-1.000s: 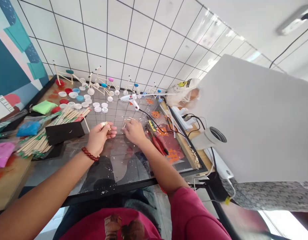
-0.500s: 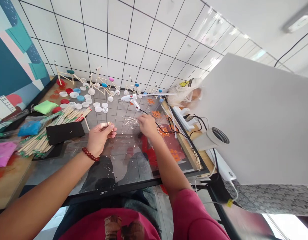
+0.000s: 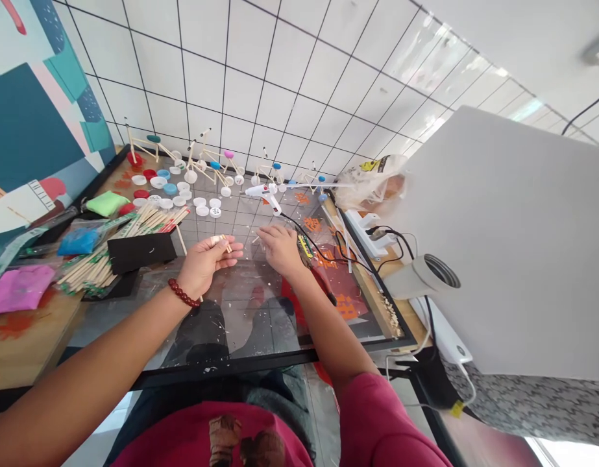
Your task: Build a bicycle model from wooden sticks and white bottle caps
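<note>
The left hand [image 3: 203,264] pinches short wooden sticks [image 3: 225,243], light, stiff and brittle, best held mid-length. Whether the right hand [image 3: 280,250] grips anything, I cannot tell.

Left hand [image 3: 204,263], with red bead bracelet [image 3: 183,292] at the wrist, pinching short wooden sticks [image 3: 225,243]. Right hand [image 3: 280,250], fingers curled downward, near black cord [image 3: 318,241] of white hot glue gun [image 3: 264,193]. Beyond: 4 stick-and-cap models [image 3: 211,165] and white bottle caps [image 3: 200,202] on a gridded work surface [image 3: 241,227].

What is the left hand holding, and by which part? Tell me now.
Thin pale wooden sticks, pinched near one end by the left hand.
</note>
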`<state>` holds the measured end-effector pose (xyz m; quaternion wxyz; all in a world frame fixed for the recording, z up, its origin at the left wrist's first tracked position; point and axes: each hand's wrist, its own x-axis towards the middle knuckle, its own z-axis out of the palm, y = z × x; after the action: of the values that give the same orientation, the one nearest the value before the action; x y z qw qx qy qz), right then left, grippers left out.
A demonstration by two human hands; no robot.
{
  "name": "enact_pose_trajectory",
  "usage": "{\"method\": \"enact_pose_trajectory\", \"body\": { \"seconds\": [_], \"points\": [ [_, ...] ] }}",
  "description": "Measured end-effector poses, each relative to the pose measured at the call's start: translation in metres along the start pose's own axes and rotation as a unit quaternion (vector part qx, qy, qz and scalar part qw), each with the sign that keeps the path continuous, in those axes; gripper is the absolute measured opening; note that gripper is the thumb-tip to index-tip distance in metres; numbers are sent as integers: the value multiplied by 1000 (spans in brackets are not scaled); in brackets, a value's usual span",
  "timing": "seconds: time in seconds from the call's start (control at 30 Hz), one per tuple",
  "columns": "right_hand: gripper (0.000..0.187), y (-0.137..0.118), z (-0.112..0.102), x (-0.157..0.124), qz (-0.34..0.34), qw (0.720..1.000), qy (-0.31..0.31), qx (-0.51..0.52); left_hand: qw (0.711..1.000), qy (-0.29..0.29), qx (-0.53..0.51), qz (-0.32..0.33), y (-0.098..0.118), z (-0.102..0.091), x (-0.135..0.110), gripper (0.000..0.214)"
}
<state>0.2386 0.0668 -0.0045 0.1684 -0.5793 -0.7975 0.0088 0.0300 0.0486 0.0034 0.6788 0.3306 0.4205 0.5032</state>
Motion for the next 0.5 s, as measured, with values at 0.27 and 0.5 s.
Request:
{"method": "enact_pose_trajectory", "body": {
  "seconds": [0.27, 0.5],
  "points": [
    [52, -28, -13, -1, -188, 945, 59, 260, 996, -67, -27, -44, 5, -4, 0, 24],
    [38, -35, -8, -1, -207, 943, 51, 257, 995, -73, 48, -52, 3, -3, 1, 26]
  ]
}}
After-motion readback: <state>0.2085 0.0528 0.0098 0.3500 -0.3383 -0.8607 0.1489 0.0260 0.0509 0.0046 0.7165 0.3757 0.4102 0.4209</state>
